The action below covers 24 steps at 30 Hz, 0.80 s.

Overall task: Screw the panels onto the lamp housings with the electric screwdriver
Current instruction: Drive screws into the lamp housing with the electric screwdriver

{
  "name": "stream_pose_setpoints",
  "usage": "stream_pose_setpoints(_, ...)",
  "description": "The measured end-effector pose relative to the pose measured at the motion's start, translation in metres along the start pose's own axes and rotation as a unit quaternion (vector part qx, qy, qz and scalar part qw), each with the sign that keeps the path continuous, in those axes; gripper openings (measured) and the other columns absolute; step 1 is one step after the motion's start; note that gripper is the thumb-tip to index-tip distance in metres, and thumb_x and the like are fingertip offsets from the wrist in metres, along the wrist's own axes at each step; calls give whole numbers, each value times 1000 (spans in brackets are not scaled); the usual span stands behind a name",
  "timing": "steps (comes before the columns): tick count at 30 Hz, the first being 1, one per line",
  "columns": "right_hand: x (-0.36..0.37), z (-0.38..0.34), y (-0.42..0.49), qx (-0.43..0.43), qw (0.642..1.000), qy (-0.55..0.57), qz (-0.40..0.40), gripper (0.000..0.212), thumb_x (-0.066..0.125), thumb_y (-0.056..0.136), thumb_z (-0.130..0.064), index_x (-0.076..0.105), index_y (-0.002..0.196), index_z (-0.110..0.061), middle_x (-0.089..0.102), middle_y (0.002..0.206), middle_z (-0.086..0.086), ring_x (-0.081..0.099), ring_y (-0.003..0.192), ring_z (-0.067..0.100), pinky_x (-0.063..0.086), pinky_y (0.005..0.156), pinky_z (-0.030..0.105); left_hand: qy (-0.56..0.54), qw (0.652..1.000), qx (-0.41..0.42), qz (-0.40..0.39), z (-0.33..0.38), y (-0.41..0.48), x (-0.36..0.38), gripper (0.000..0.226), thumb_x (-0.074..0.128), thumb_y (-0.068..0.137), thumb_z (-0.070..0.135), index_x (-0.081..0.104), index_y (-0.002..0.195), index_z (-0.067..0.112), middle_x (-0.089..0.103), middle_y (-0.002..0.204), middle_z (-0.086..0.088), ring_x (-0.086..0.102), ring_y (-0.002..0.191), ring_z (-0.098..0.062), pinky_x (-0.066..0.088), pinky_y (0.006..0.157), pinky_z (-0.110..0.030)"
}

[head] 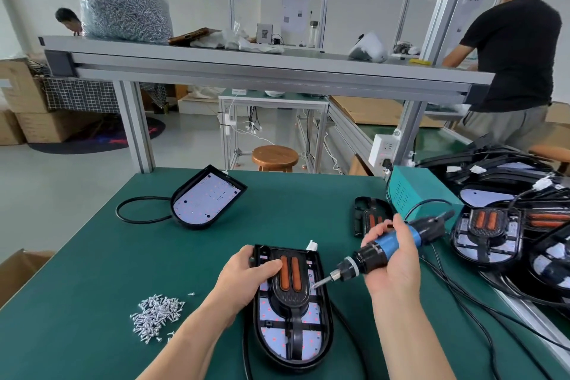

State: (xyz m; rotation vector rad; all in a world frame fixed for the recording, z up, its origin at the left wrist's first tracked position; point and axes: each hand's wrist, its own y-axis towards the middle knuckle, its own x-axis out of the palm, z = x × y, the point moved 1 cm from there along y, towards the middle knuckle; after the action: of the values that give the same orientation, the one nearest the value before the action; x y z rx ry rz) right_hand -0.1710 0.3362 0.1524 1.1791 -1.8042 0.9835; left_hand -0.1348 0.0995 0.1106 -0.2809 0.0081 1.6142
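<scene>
A black lamp housing (pixel 324 336) lies on the green table in front of me, its white LED board covered by a black panel (pixel 291 295) with two orange strips. My left hand (pixel 246 278) rests on the housing's upper left, fingers laid over the panel. My right hand (pixel 393 259) grips the blue and black electric screwdriver (pixel 382 251), tilted down to the left. Its bit tip (pixel 316 285) touches the panel's right edge. A pile of several silver screws (pixel 155 315) lies to the left.
Another housing (pixel 206 197) with a bare LED board and looped cable sits at the far left. A loose panel (pixel 368 219) lies behind my right hand. Stacked housings (pixel 499 225) and cables crowd the right. A teal box (pixel 413 188) stands there. A person works at the back right.
</scene>
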Motion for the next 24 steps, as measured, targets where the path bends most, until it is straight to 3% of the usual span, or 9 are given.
stream_pose_setpoints(9,-29,18,9,63,997,25,39,18,71,93,-25,58,100,-16,57,86,-3,57,66,8,52,54,19,20,999,13,42,5,-10,2,38,71,71,51,71,97,22,77,93,6,71,93,-15,56,92,-39)
stream_pose_setpoints(13,-35,18,15,55,998,16,25,23,74,91,-27,55,100,-16,56,87,-2,56,67,9,50,59,20,73,993,29,85,7,-14,-5,36,62,89,56,69,100,23,71,89,9,66,81,-12,51,74,-27)
stream_pose_setpoints(15,-36,19,16,53,998,4,16,21,71,93,-28,55,98,-16,56,86,-3,56,66,8,48,62,20,92,989,31,110,8,-17,-17,29,60,93,48,68,98,21,69,83,5,63,65,-9,51,60,-23)
stream_pose_setpoints(17,-36,20,16,58,998,-2,14,20,69,94,-30,55,97,-16,56,84,-4,55,64,8,47,64,20,162,975,37,145,8,-22,-38,12,61,93,30,66,87,21,67,72,6,60,56,-11,52,56,-25)
stream_pose_setpoints(20,-35,19,16,63,997,24,26,25,74,90,-28,55,101,-16,58,83,-3,57,65,9,47,68,20,321,929,23,183,6,-29,-80,15,59,87,14,65,77,23,65,72,9,61,70,-16,49,61,-27)
stream_pose_setpoints(24,-34,16,14,65,995,67,28,28,79,87,-25,56,102,-17,63,80,0,61,66,10,48,74,19,421,899,-30,116,3,-35,-112,14,65,82,12,66,77,25,64,77,13,62,78,-13,47,63,-24)
